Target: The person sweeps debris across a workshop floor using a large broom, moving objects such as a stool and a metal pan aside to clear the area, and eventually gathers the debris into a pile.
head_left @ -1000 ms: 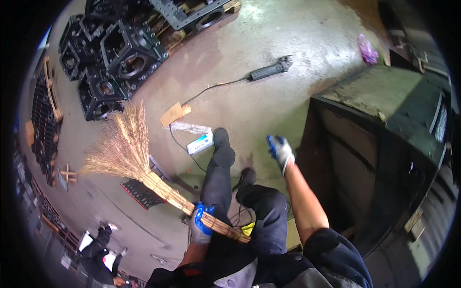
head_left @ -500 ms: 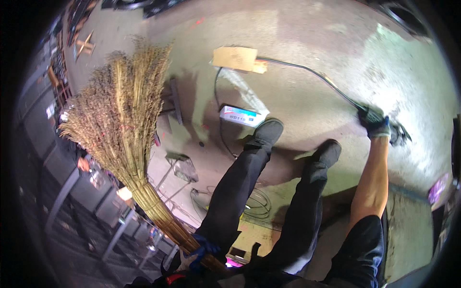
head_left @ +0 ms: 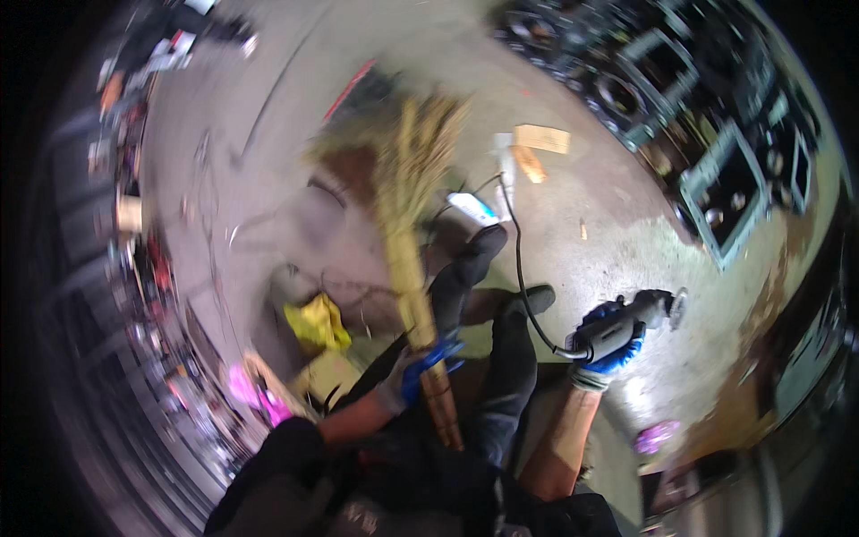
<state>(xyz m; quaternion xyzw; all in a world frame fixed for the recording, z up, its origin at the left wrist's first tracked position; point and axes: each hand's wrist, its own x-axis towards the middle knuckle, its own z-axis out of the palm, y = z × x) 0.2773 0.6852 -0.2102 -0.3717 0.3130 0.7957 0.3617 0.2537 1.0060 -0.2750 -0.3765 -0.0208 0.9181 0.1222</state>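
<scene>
A straw broom (head_left: 407, 277) slants up and away from my lap, its bristles blurred. My left hand (head_left: 413, 374), in a blue and grey glove, is closed round the lower part of its handle. Out to the right, my right hand (head_left: 616, 360), gloved in blue with a pale cuff, wraps the body of a grey angle grinder (head_left: 610, 336). The grinder's disc (head_left: 678, 308) points right, away from me. From its rear end a black cord (head_left: 523, 277) curves back over the floor toward my feet.
By my shoe lie a white-and-blue box (head_left: 472, 208) and cardboard pieces (head_left: 541, 139). Metal machine parts (head_left: 729, 192) fill the far right. A yellow bag (head_left: 320, 322) and pink plastic (head_left: 255, 389) lie to the left. Another pink bundle (head_left: 658, 437) is at right.
The broom has swung rightward and more upright, with my left hand still on it. My right hand has come nearer, and the grinder in it now shows plainly. The whole view has turned.
</scene>
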